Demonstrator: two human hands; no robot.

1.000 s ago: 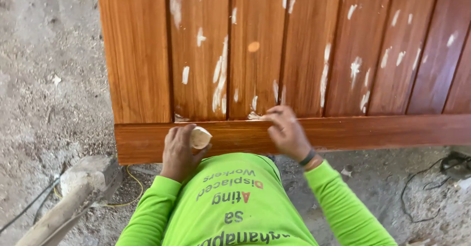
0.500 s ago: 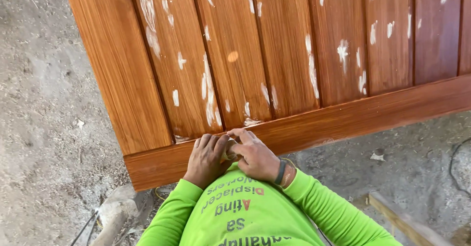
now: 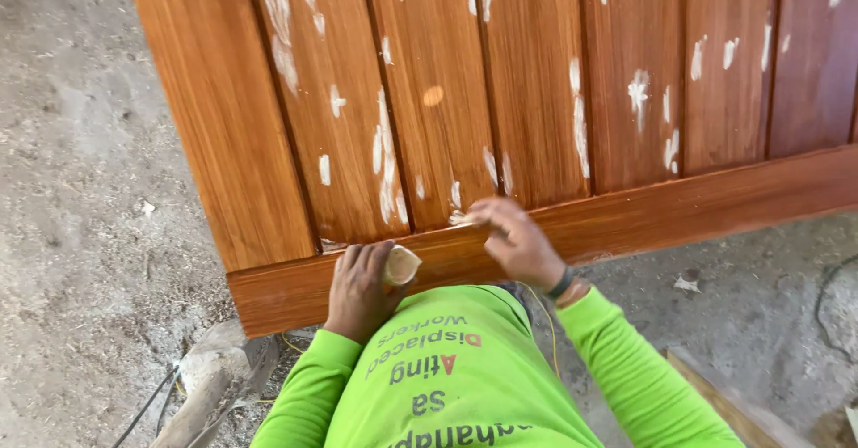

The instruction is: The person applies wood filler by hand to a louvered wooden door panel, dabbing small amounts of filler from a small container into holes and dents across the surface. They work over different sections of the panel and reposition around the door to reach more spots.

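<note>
Partly hidden, the small tool under the right hand [image 3: 517, 244] cannot be made out; only a pale sliver shows at the fingertips, pressed against the wooden door [image 3: 536, 81] where a vertical board meets the bottom rail [image 3: 679, 208]. That hand is curled, fingers pinched together on the sliver. The left hand [image 3: 359, 285] rests against the rail just beside it, fingers closed round a small round tub [image 3: 401, 266] holding pale filler; most of the tub is covered by the fingers. White filler patches [image 3: 385, 157] dot the boards above both hands. Below the left hand lies a piece of timber [image 3: 207, 378], cut off by the edge.
</note>
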